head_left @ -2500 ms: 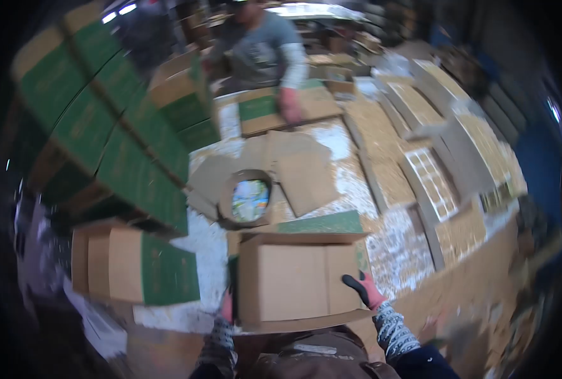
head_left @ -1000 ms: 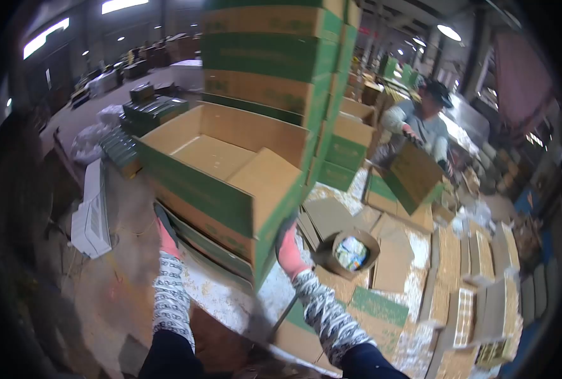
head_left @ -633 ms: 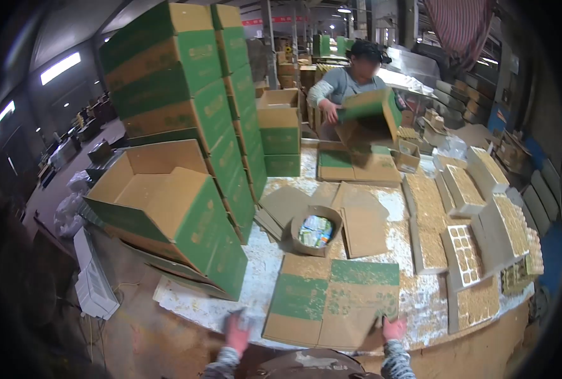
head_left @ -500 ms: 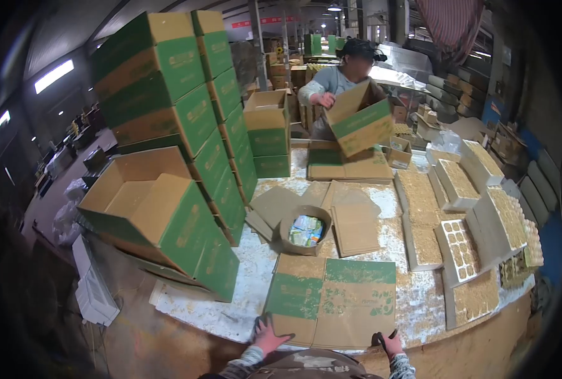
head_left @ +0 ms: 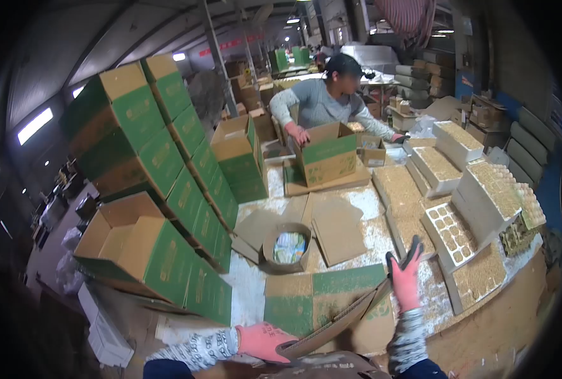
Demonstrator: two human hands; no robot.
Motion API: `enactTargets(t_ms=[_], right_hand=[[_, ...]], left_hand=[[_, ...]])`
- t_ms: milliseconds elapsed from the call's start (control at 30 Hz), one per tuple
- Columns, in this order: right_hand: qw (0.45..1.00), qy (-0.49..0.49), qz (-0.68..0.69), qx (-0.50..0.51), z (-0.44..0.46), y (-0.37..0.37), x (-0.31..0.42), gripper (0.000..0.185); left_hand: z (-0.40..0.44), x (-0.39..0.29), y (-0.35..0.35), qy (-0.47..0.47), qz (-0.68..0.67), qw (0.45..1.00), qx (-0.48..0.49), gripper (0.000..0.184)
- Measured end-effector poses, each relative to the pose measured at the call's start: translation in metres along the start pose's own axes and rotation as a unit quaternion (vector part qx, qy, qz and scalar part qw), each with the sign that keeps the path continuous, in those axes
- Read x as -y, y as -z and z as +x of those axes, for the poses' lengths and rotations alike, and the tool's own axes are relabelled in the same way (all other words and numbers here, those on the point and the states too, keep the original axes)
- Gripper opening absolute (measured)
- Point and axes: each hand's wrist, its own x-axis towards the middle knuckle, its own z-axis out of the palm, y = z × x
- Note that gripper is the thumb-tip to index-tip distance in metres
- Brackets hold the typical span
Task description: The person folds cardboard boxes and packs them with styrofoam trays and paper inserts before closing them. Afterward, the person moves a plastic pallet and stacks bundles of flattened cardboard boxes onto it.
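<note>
A flattened cardboard carton (head_left: pixel 338 321) is lifted and tilted in front of my body, seen nearly edge-on. My left hand (head_left: pixel 265 341), in a pink glove with dark fingertips, is closed round its near left end. At the far right end, my right hand (head_left: pixel 406 281) is raised with fingers stretched and spread, its palm side against the board's edge. Beneath lies another flat green-and-brown carton (head_left: pixel 288 306) on the table. Just beyond it stands a round cardboard ring (head_left: pixel 287 268) with small colourful packets (head_left: pixel 290 246) inside.
Green cartons (head_left: pixel 161 158) are stacked high at left, with an open carton (head_left: pixel 126 246) in front. Cardboard sheets (head_left: pixel 338 230) lie mid-table. Crumb-covered trays (head_left: pixel 442 167) and a white tray with round holes (head_left: pixel 450 234) fill the right. Across, a co-worker (head_left: pixel 322 104) holds an open box (head_left: pixel 328 158).
My hands have lifted a flattened carton off the table and tilted it; my right hand rose forward. The co-worker's box came down onto the flat stack. The view shifted.
</note>
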Motion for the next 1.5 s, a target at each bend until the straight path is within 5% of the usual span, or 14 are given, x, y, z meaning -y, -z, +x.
enactTargets(t_ms=[167, 300, 433, 500, 567, 700, 800, 833, 867, 967, 1100, 1200, 1267, 1500], right_hand=[[0.951, 0.108, 0.283, -0.066, -0.017, 0.007, -0.020, 0.059], [0.970, 0.108, 0.160, -0.147, -0.027, 0.035, -0.011, 0.040], [0.843, 0.377, -0.114, 0.365, -0.034, -0.005, 0.024, 0.033], [0.688, 0.456, -0.307, 0.474, -0.039, -0.077, -0.054, 0.032], [0.724, 0.421, -0.276, 0.471, -0.029, -0.075, -0.050, 0.032], [0.748, 0.278, -0.067, 0.599, 0.008, -0.074, -0.067, 0.034], [0.728, 0.464, -0.125, 0.489, 0.081, -0.079, -0.021, 0.037], [0.852, 0.200, 0.205, 0.439, 0.054, -0.015, 0.088, 0.040], [0.919, 0.165, 0.163, 0.318, 0.052, 0.001, 0.127, 0.042], [0.864, 0.417, -0.280, -0.031, 0.020, -0.039, 0.058, 0.048], [0.944, 0.250, -0.164, 0.141, -0.042, -0.009, -0.010, 0.083], [0.833, -0.094, -0.382, 0.390, -0.034, 0.043, -0.002, 0.077], [0.841, -0.062, -0.376, 0.385, -0.046, 0.053, -0.034, 0.065], [0.888, 0.234, -0.168, 0.358, -0.091, 0.033, -0.110, 0.051]], left_hand=[[0.009, 0.069, -0.035, -0.062, -0.355, 0.916, -0.175, 0.059], [0.012, 0.066, -0.024, -0.112, -0.403, 0.823, -0.384, 0.048], [0.044, 0.035, -0.002, 0.016, -0.044, 0.890, -0.453, 0.047], [0.045, 0.041, -0.013, -0.025, -0.221, 0.962, -0.161, 0.059], [0.034, 0.085, -0.041, -0.192, -0.211, 0.952, -0.111, 0.071], [0.011, 0.039, -0.026, 0.044, -0.180, 0.947, -0.263, 0.098], [0.057, 0.063, -0.034, 0.136, -0.179, 0.839, -0.495, 0.097], [0.080, 0.088, -0.053, 0.085, -0.257, 0.810, -0.520, 0.094], [0.091, 0.101, -0.064, 0.036, -0.327, 0.778, -0.535, 0.093], [0.069, 0.076, -0.059, 0.140, -0.444, 0.726, -0.506, 0.097], [0.096, 0.096, -0.076, 0.026, -0.574, 0.591, -0.566, 0.078], [0.079, 0.070, -0.062, 0.084, -0.748, 0.517, -0.408, 0.053], [0.063, 0.075, -0.075, 0.031, -0.484, 0.713, -0.506, 0.052], [-0.018, 0.078, -0.041, 0.157, -0.527, 0.791, -0.269, 0.050]])
